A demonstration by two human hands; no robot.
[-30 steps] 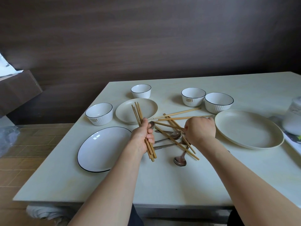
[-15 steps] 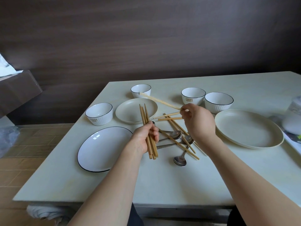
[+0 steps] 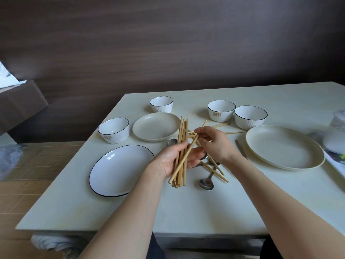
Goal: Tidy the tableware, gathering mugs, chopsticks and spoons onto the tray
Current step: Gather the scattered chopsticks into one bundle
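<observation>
Left hand (image 3: 179,157) palm up over the tabletop (image 3: 130,212), fingers curled loosely round a bundle of chopsticks (image 3: 182,143); bundle's long axis runs near-to-far, tips fanning toward the beige small plate (image 3: 155,126). Right hand (image 3: 211,142) pinches a single chopstick (image 3: 188,153) near its far end and lays it slantwise across the bundle, lower end pointing to the near left. The single stick crosses the bundle at an angle; judged, it must be swung parallel before the left fingers can close on it. Loose chopsticks (image 3: 214,170) and spoons (image 3: 206,182) lie in a crossed heap on the tabletop directly under and just beyond both hands, nearer the right hand; two more sticks (image 3: 231,132) lie crosswise behind the right hand, toward the ribbed bowls (image 3: 250,116). Large beige plate (image 3: 283,146) to the right, black-rimmed plate (image 3: 119,169) to the left. A tray edge may show at far right; cannot tell. Nothing gathered there yet, by the look of it.
</observation>
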